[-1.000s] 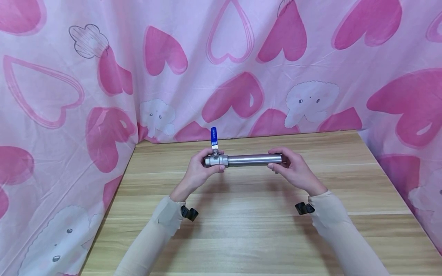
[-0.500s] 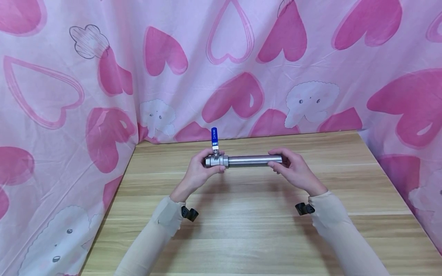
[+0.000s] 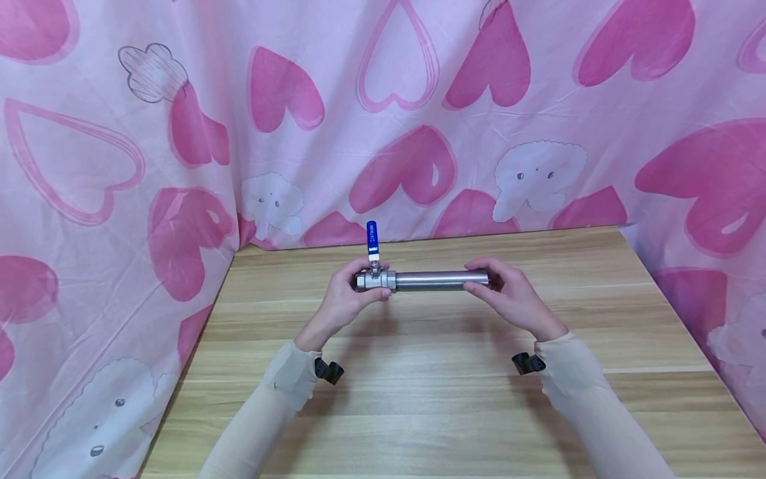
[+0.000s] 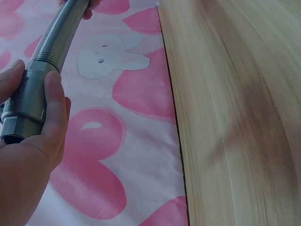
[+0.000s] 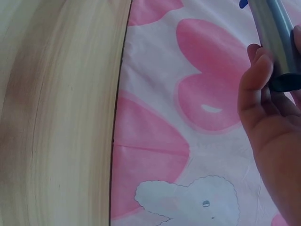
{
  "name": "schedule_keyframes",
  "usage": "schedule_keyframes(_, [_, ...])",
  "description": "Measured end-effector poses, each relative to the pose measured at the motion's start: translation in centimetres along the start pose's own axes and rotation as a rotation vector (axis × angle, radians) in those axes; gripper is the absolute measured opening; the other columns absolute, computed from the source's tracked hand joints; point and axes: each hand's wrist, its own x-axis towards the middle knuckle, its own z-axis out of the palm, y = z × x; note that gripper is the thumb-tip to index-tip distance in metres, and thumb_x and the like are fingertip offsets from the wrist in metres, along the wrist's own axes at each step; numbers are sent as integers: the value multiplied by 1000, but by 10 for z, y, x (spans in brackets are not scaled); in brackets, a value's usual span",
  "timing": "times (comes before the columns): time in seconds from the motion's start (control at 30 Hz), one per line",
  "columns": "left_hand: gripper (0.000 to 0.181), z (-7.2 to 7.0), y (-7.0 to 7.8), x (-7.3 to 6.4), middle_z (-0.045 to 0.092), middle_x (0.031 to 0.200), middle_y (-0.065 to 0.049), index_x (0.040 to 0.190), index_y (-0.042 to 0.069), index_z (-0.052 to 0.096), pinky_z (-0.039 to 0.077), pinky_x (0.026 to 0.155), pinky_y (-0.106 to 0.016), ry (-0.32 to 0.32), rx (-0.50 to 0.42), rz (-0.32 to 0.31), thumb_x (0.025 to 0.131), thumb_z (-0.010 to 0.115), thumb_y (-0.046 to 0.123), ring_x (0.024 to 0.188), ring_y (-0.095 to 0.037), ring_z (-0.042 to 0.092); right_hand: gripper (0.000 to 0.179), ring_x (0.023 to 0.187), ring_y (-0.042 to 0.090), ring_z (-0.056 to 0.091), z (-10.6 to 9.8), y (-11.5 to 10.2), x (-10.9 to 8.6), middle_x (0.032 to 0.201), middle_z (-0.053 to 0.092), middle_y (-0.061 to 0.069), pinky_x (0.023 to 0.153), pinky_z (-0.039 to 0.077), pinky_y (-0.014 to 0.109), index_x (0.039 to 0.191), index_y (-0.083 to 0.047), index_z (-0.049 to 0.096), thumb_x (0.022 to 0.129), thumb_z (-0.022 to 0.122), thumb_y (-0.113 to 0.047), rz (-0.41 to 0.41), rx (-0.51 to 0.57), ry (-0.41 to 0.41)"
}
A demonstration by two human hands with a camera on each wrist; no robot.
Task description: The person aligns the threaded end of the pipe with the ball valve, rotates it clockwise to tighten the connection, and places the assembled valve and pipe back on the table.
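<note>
A steel ball valve (image 3: pixel 376 279) with a blue lever handle (image 3: pixel 372 237) is joined to a straight steel pipe (image 3: pixel 439 280). Both hands hold this piece level above the table. My left hand (image 3: pixel 347 297) grips the valve body, thumb on the near side and fingers behind. At the pipe's far right end, my right hand (image 3: pixel 509 291) pinches it between thumb and fingers. Threads (image 4: pixel 46 57) show where pipe and valve meet in the left wrist view. The right wrist view has the pipe's dark end (image 5: pixel 285 83) between the fingers. The blue lever points away from me.
A wood-grain table (image 3: pixel 431 399) lies below, with soft hand shadows on it. Pink curtains (image 3: pixel 335 166) with hearts and white animal figures hang behind and at both sides. Small black cameras (image 3: pixel 329 370) sit at the wrists on beige sleeves.
Almost nothing differs. Both hands keep the same grip, and the valve and pipe stay in nearly the same place.
</note>
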Motion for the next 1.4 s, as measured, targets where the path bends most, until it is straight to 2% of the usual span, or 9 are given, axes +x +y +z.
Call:
schedule_keyframes(0.17, [51, 0, -1, 1, 63, 129, -4, 123, 9, 60, 51, 87, -36, -4, 6, 5, 78, 81, 18, 105, -23, 57, 42, 89, 16, 61, -1, 1, 0, 108, 64, 7, 75, 54, 19, 120, -14, 60, 83, 77, -17, 20, 11, -12])
schedule_keyframes(0.33, [47, -1, 0, 1, 64, 127, -1, 121, 13, 61, 51, 87, -37, -5, 19, 4, 79, 81, 19, 104, -23, 57, 46, 95, 22, 61, -1, 0, 0, 113, 63, 9, 81, 53, 17, 122, -13, 58, 80, 78, -8, 50, -6, -26])
schedule_keyframes(0.47, [48, -1, 1, 1, 64, 124, -3, 122, 15, 61, 51, 85, -35, -14, 28, 7, 79, 81, 18, 102, -23, 57, 46, 96, 22, 62, -1, -1, -1, 114, 64, 8, 80, 53, 18, 120, -15, 59, 80, 76, -2, 44, 4, -22])
schedule_keyframes(0.87, [44, 1, 1, 0, 64, 124, -2, 119, 20, 63, 50, 85, -34, -10, 43, 3, 79, 80, 19, 102, -23, 57, 45, 92, 18, 62, 1, 1, -2, 113, 64, 5, 79, 53, 19, 118, -16, 59, 80, 77, -2, 6, -30, 1])
schedule_keyframes(1.03, [47, 1, 2, 1, 63, 124, -2, 122, 17, 62, 51, 85, -35, -13, 54, -2, 79, 80, 21, 102, -24, 57, 43, 90, 16, 61, 2, 0, -1, 110, 64, 6, 77, 52, 20, 115, -15, 60, 78, 77, 1, -22, -34, 13])
schedule_keyframes(1.4, [49, 0, 3, 1, 63, 123, -4, 123, 15, 61, 50, 84, -33, -15, 53, 2, 79, 80, 19, 102, -24, 56, 42, 90, 16, 61, 0, 1, -1, 111, 64, 5, 77, 53, 21, 116, -17, 60, 80, 77, -4, -24, -40, -2])
